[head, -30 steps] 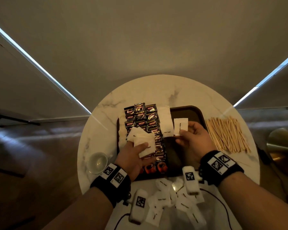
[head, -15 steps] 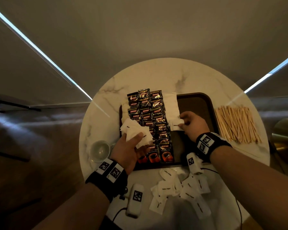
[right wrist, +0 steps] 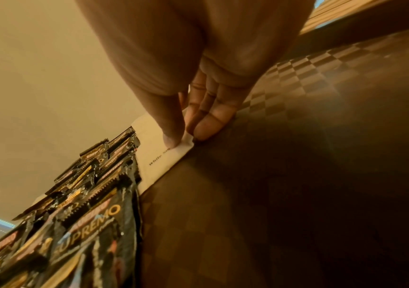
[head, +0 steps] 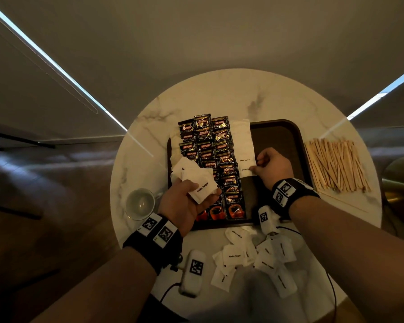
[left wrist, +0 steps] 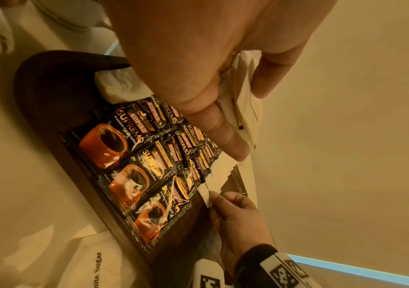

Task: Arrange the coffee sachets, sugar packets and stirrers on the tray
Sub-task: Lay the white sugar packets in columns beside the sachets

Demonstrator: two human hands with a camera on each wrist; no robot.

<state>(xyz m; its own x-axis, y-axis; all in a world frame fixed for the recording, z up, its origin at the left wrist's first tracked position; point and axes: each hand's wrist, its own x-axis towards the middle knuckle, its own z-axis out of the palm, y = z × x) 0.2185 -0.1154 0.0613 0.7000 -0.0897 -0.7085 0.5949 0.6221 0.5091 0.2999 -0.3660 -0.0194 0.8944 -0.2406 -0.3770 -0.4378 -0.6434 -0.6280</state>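
Observation:
Black coffee sachets (head: 210,159) lie in overlapping rows on the left half of the dark brown tray (head: 282,134). A column of white sugar packets (head: 244,145) runs down beside them. My right hand (head: 272,167) pinches the nearest packet (right wrist: 171,155) of that column between thumb and fingers, low on the tray. My left hand (head: 187,203) hovers over the sachets and grips a bunch of sugar packets (head: 196,180) (left wrist: 242,101). Wooden stirrers (head: 336,166) lie in a pile on the table right of the tray.
More loose sugar packets (head: 257,257) are scattered on the round marble table (head: 149,127) near its front edge. A small white cup (head: 140,203) stands left of the tray. A white device with a cable (head: 193,271) lies near the front edge.
My right hand has brought one sugar packet down from the air onto the tray at the near end of the white column. The left hand has kept its bunch.

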